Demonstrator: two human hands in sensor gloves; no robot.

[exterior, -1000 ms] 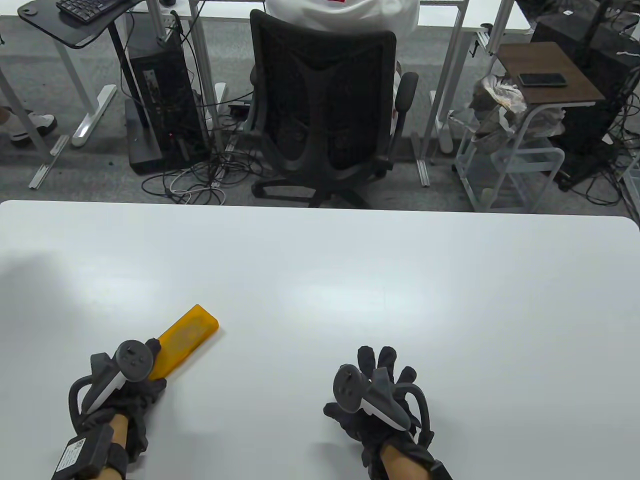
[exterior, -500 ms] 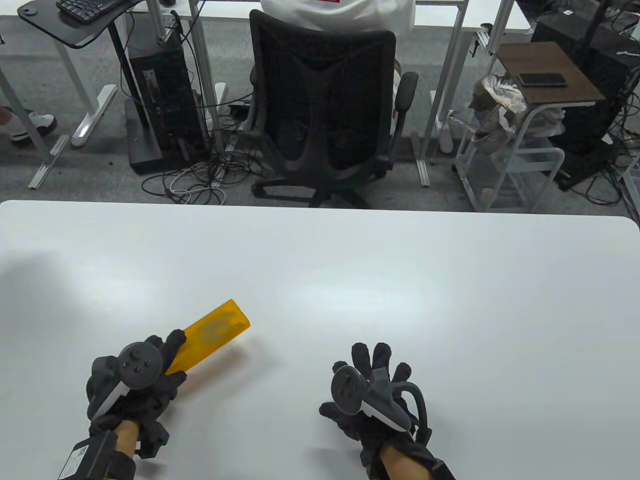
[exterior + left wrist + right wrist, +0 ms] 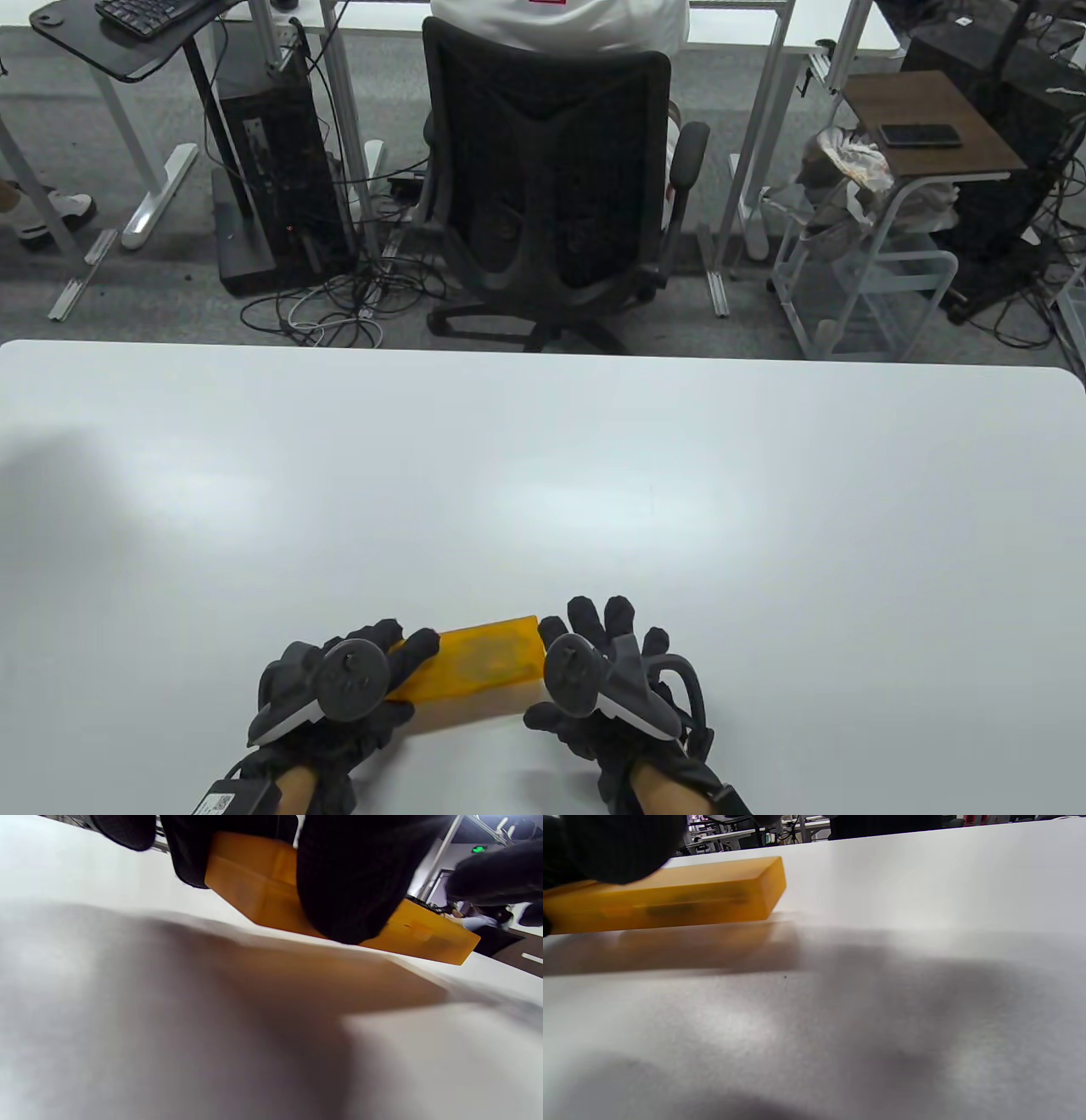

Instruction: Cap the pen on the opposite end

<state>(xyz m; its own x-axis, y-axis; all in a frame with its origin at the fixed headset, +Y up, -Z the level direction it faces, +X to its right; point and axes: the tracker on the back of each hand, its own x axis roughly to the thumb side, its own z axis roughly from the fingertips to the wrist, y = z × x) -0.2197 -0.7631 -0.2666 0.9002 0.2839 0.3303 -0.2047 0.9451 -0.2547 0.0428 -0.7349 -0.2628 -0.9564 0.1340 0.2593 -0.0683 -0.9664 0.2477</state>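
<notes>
Orange case (image 3: 484,660) carried between both hands

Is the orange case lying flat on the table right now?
No: in the left wrist view the orange case, gripped by the left hand, hangs tilted above the table, its shadow below.

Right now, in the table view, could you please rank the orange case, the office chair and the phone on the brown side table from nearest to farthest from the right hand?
1. Orange case: just left of the right hand, by its fingers.
2. Office chair: beyond the table's far edge, centre.
3. Phone: on the brown side table, far upper right.
</notes>
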